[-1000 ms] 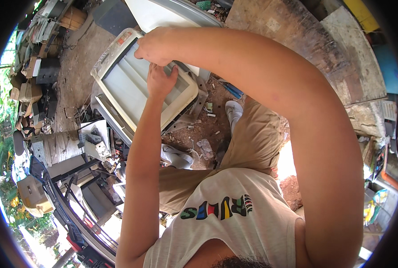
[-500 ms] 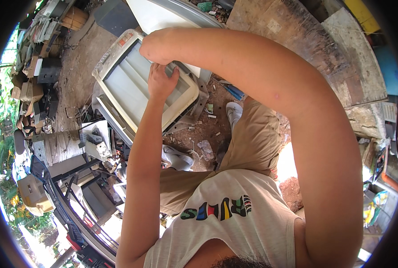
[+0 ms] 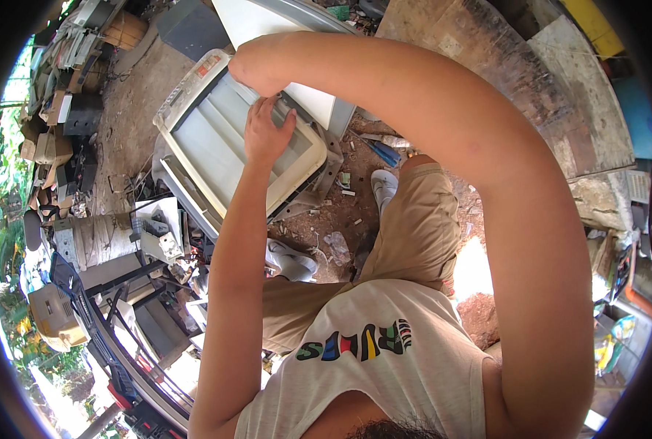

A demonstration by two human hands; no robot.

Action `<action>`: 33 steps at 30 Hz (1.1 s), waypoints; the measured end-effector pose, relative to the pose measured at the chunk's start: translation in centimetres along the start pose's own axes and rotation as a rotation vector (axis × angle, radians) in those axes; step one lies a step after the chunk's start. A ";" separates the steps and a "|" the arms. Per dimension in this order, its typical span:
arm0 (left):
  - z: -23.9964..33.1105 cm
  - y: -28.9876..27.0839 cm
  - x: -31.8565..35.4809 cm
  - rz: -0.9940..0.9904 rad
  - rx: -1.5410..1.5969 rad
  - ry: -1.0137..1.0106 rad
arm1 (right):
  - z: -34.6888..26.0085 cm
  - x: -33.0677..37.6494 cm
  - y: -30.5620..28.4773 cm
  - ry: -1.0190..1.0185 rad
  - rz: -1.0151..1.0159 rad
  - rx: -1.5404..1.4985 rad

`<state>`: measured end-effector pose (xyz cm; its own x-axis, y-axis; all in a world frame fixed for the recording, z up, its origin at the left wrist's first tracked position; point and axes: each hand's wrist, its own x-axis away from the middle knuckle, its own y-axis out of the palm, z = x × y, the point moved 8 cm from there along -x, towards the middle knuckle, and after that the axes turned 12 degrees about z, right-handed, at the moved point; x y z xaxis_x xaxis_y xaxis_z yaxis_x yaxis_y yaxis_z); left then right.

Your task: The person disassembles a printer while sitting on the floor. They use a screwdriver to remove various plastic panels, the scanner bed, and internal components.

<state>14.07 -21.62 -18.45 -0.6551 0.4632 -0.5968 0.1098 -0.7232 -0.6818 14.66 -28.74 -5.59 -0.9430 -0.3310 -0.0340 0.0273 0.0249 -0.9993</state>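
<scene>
A boxy off-white machine casing [image 3: 282,186] stands before me, its raised rim framing a ribbed pale grey panel [image 3: 209,135]. My left hand [image 3: 267,134] rests over the right part of that panel, fingers extended and thumb apart, holding nothing. From the right, my right arm bends across to the casing's far edge. There my right hand [image 3: 251,71] is turned away, and its wrist hides the fingers and anything in them. A white panel [image 3: 256,25] leans just beyond the casing.
On the dirt floor to the right lie blue-handled tools [image 3: 384,152] and small debris. A worn wooden board [image 3: 479,80] is at the far right. A dark grey box [image 3: 194,28] sits beyond the casing. Scrap parts and a beige monitor-like case [image 3: 56,318] crowd the left.
My right arm and hand have shifted slightly farther away, baring more of the pale panel and the blue-handled tools. My left hand stays nearly where it was.
</scene>
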 end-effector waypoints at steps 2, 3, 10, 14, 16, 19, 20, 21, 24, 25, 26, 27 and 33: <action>-0.5 0.2 0.0 0.025 -0.010 -0.020 | 0.3 -0.4 0.2 0.013 0.008 -0.029; -0.4 0.0 -0.4 -0.003 0.042 -0.082 | 0.6 0.1 -0.5 0.036 0.031 -0.091; -6.3 -4.1 -1.6 0.004 0.195 -0.449 | 0.7 -1.6 -4.3 0.020 0.214 -0.182; -5.1 -7.0 -1.0 -0.125 0.241 -0.433 | 1.9 -2.2 -5.5 0.111 0.320 -0.111; 0.0 -7.3 1.3 -0.361 0.313 -0.282 | 2.8 -2.3 -4.6 0.236 0.273 -0.168; 5.0 -8.6 3.7 -0.427 0.337 0.006 | 2.7 -2.4 -6.1 0.249 0.364 -0.210; 5.3 -8.5 4.3 -0.453 0.325 -0.006 | 2.6 -3.0 -6.0 0.270 0.317 -0.192; 5.5 -8.2 4.8 -0.479 0.317 -0.015 | 2.8 -3.6 -5.9 0.295 0.270 -0.170; 5.3 -7.0 6.6 -0.463 0.223 0.039 | 3.0 -6.4 -5.2 0.349 0.240 -0.133; 6.4 -7.0 6.7 -0.476 0.225 0.081 | 2.9 -7.0 -4.8 0.351 0.205 -0.111; 7.6 -7.0 6.7 -0.490 0.226 0.125 | 3.1 -7.5 -4.4 0.354 0.171 -0.089; 8.4 -7.0 6.6 -0.507 0.219 0.165 | 3.2 -8.1 -3.8 0.311 0.148 -0.082; 3.8 -3.8 -1.4 -0.153 0.007 0.124 | 4.6 -12.4 -1.1 0.241 0.076 0.032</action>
<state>11.68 -21.44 -13.40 -0.5663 0.6276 -0.5342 0.0102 -0.6428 -0.7660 27.85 -29.04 -4.11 -0.9896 -0.0949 -0.1082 0.1077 0.0102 -0.9941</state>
